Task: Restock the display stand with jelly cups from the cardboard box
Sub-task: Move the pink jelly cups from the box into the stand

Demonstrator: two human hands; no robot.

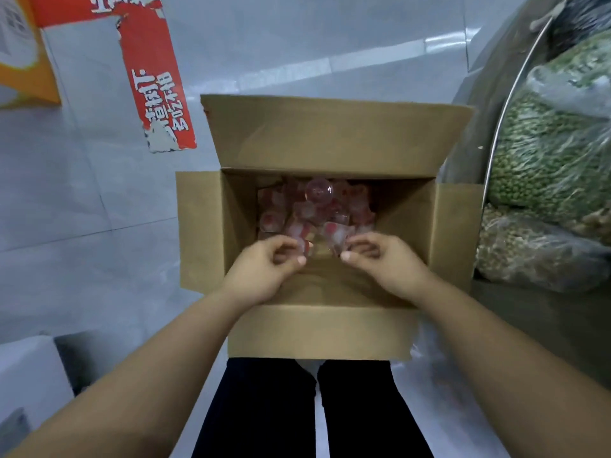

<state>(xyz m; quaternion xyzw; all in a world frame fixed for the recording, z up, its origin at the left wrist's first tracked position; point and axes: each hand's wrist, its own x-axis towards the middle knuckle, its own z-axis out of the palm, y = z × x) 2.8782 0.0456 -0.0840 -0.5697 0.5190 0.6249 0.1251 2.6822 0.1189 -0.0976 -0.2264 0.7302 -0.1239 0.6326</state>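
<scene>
An open cardboard box [205, 226] stands on the floor in front of my legs, its four flaps folded out. Inside lies a heap of several clear jelly cups with red and pink lids [314, 206], piled toward the far side. Both my hands reach into the box at the near edge of the heap. My left hand [267, 262] pinches a jelly cup [305, 247] between thumb and curled fingers. My right hand [377, 259] pinches another jelly cup [337, 238] the same way. The display stand is not in view.
A round metal-rimmed bin [506, 127] holding plastic bags of green and brown beans [545, 153] crowds the box's right side. A red and orange carton [155, 77] stands at the back left. A white box [29, 375] sits at the near left on the grey tiled floor [82, 209].
</scene>
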